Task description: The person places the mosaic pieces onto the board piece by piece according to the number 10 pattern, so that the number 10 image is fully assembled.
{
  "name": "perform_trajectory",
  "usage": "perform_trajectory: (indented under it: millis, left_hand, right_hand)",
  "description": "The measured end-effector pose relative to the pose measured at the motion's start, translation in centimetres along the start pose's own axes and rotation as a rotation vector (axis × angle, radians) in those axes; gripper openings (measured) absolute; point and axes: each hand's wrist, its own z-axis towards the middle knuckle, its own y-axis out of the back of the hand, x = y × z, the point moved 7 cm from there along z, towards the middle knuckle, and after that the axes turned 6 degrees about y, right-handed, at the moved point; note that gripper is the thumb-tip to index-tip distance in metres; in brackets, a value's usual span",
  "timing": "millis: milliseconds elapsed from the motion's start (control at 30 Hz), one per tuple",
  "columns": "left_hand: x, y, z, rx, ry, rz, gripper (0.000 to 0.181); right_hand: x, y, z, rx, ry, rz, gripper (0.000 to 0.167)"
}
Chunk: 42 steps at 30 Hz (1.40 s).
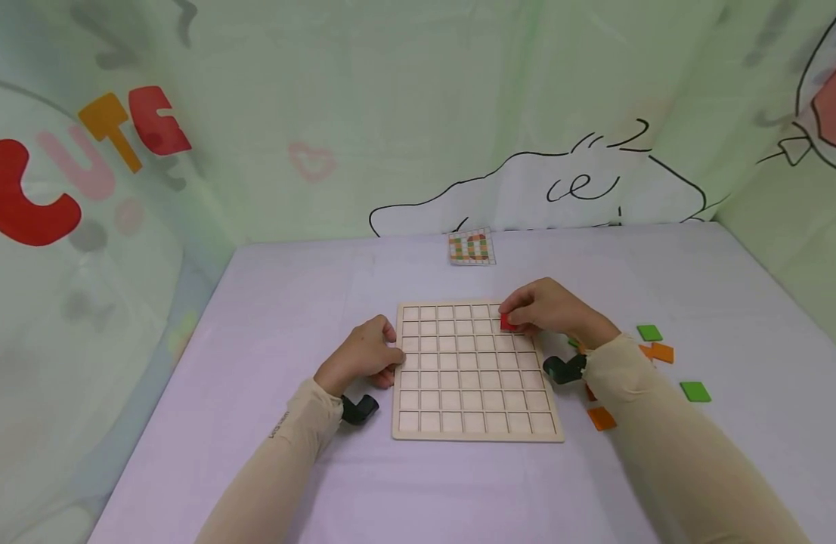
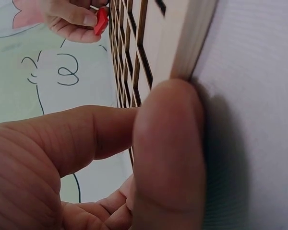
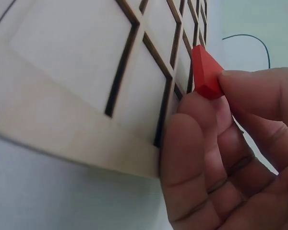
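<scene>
A pale wooden board (image 1: 478, 437) marked off in square cells lies on the table. The left hand (image 1: 363, 351) is at its left edge, a fingertip touching the rim in the left wrist view. Over the far right corner of the board, the right hand (image 1: 550, 310) pinches a small red square tile (image 1: 506, 323) between thumb and fingers. In the right wrist view the red tile (image 3: 206, 74) is tilted above the grid, and a lower finger meets the board's rim (image 3: 77, 136). Whether the tile touches a cell I cannot tell.
Loose green tiles (image 1: 695, 391) and orange tiles (image 1: 602, 418) lie right of the board, some partly hidden by the right arm. A small patterned card (image 1: 472, 247) sits at the table's back edge. Black wrist devices (image 1: 360, 409) are on both wrists.
</scene>
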Motion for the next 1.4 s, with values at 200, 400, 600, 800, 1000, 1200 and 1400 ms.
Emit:
perform_trajectory:
  millis: [200,400,600,800,1000,1200,1400]
  left_hand:
    - [-0.05,0.00,-0.07,-0.005,-0.003,-0.005,0.024]
    - [-0.07,-0.01,-0.10,-0.007,-0.004,-0.011,0.024]
    - [-0.08,-0.10,-0.10,-0.008,-0.008,-0.010,0.024]
    - [-0.18,-0.14,-0.17,-0.008,-0.013,-0.001,0.024]
    - [-0.23,-0.05,-0.25,-0.008,-0.012,0.001,0.024]
    - [-0.23,0.00,-0.22,-0.012,-0.009,0.007,0.024]
    - [-0.20,-0.02,-0.14,-0.010,-0.011,0.011,0.024]
  right_hand:
    - [0.30,-0.40,0.21,0.010,-0.001,-0.011,0.024]
    - [0.17,-0.64,0.48,0.011,-0.008,-0.017,0.022]
    - [-0.08,-0.90,0.69,0.016,-0.013,-0.006,0.020]
    - [0.07,-0.97,0.63,0.014,-0.005,-0.011,0.018]
    - [0.36,-0.94,0.45,0.020,0.006,0.004,0.018]
    - [0.44,-0.99,0.42,0.021,-0.002,0.002,0.019]
    - [0.43,-1.03,0.49,0.021,-0.008,0.006,0.019]
